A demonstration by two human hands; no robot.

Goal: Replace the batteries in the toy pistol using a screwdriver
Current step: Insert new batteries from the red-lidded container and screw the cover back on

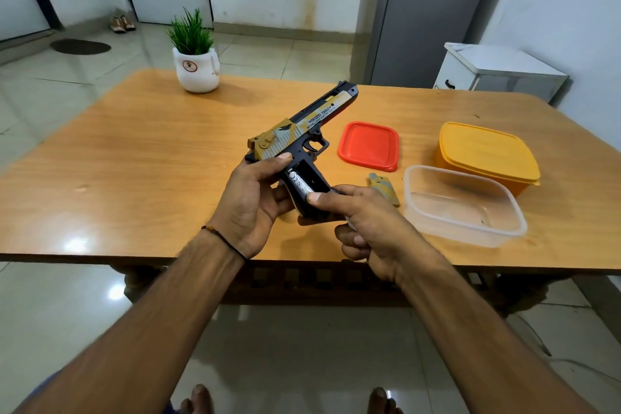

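I hold the toy pistol (304, 126), black with tan and silver markings, above the wooden table (134, 158), muzzle pointing away to the right. My left hand (250, 198) grips the rear of its frame and handle. The battery compartment in the handle is open, and a silver battery (300, 183) lies inside it. My right hand (373, 228) has its thumb on the lower end of that battery and its forefinger behind the handle. A small silvery thing, apparently a second battery (350, 222), shows among its curled lower fingers. The tan compartment cover (385, 187) lies on the table. No screwdriver is in view.
A red lid (369, 145) lies right of the pistol. A clear plastic box (465, 208) and a lidded yellow box (484, 155) stand at the right. A white pot with a green plant (196, 69) is at the table's far side. A white cabinet (497, 72) stands beyond.
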